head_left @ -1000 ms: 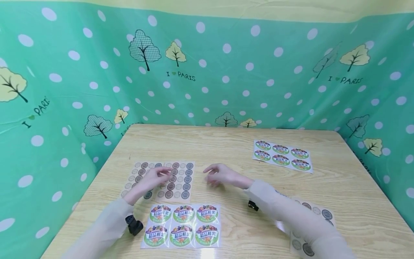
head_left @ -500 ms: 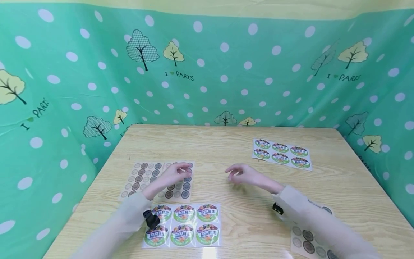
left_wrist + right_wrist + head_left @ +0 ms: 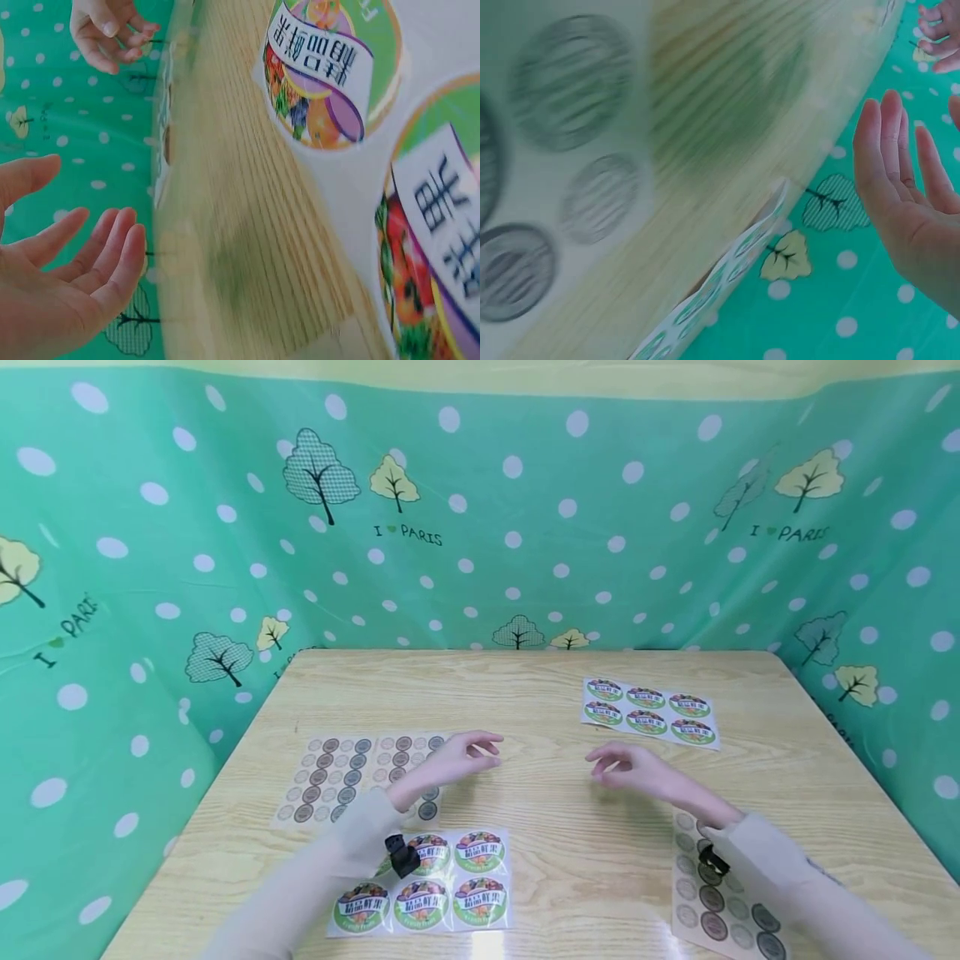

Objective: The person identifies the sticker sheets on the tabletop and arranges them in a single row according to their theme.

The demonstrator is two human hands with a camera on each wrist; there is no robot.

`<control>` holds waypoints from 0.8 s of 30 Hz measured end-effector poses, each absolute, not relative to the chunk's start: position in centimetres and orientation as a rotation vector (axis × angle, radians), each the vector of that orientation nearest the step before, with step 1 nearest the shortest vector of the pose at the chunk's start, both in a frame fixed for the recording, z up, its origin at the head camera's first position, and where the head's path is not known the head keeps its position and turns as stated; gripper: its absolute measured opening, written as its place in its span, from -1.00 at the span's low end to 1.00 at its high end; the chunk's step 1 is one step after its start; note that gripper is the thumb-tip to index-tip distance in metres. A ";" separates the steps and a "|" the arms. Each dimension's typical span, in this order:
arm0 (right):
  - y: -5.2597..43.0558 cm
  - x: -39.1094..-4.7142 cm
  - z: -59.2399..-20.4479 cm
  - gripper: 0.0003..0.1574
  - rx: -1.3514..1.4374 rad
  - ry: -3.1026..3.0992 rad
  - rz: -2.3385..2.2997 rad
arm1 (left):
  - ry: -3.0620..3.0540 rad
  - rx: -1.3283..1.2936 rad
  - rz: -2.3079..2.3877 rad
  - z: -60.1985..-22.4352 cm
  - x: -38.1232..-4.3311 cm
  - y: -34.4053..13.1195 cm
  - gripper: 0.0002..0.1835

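My left hand (image 3: 459,758) hovers above the wooden table just right of two sheets of small round stickers (image 3: 318,777), its fingers loosely bent around nothing. In the left wrist view its palm and spread fingers (image 3: 112,255) show bare. My right hand (image 3: 633,770) hangs in the air at centre right, holding nothing, with relaxed fingers (image 3: 889,150) in the right wrist view. Below the left forearm lies a sheet of fruit-label stickers (image 3: 480,897), partly covered by the sleeve. Another sheet of round stickers (image 3: 693,902) sits under the right forearm, partly hidden.
A second sheet of fruit-label stickers (image 3: 648,712) lies at the back right of the wooden table (image 3: 525,877). A green dotted curtain (image 3: 525,527) rises behind the table and along both sides. Each sleeve has a black camera (image 3: 402,856) at the wrist.
Both hands have moved to the right over the table, the left from above the round-sticker sheets to past their right edge. The sheets have stayed in place.
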State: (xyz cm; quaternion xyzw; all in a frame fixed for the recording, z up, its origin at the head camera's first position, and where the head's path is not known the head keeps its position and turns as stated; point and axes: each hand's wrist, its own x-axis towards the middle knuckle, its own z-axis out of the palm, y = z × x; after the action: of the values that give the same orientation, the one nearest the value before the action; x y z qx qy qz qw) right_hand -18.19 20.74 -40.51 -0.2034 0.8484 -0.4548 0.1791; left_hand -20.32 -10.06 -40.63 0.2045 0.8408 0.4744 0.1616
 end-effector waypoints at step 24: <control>28.5 -14.0 -39.7 -0.49 -0.298 2.597 -1.201 | 2.212 0.781 1.319 -41.4 -20.1 -2.1 -0.53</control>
State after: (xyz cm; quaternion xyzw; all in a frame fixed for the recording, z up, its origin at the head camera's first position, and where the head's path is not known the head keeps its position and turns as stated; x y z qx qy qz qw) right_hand -13.96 28.51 -39.75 -0.1028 0.8949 -0.4137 0.1323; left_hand -20.12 -2.10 -41.43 0.2830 0.8011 0.4778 0.2232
